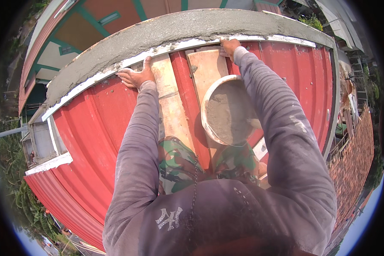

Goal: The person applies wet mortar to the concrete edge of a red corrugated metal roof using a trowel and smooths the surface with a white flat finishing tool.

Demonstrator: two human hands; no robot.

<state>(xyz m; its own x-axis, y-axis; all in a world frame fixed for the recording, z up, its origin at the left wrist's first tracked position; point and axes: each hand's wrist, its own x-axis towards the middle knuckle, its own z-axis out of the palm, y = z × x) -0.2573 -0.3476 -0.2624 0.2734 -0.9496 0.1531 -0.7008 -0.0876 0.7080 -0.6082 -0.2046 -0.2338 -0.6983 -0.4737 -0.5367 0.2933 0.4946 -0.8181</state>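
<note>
A long white strip (181,45) runs along the lower edge of a band of wet grey mortar (166,30) on the wall top. My left hand (137,77) is open against the strip, its thumb raised and its fingers spread to the left. Farther right, my right hand (230,46) has its fingers bent over the strip's edge, closed on it. Beneath my right forearm stands a round pale bucket (205,112) holding grey mortar (228,113). Two wooden boards (168,81) lie on the roof between my arms.
Red ribbed roof sheets (98,123) slope around me on both sides. My knees in camouflage trousers (175,162) are close to the bucket. Beyond the mortar band is a building with green-framed panels (89,21). A tiled roof (353,164) lies off to the right.
</note>
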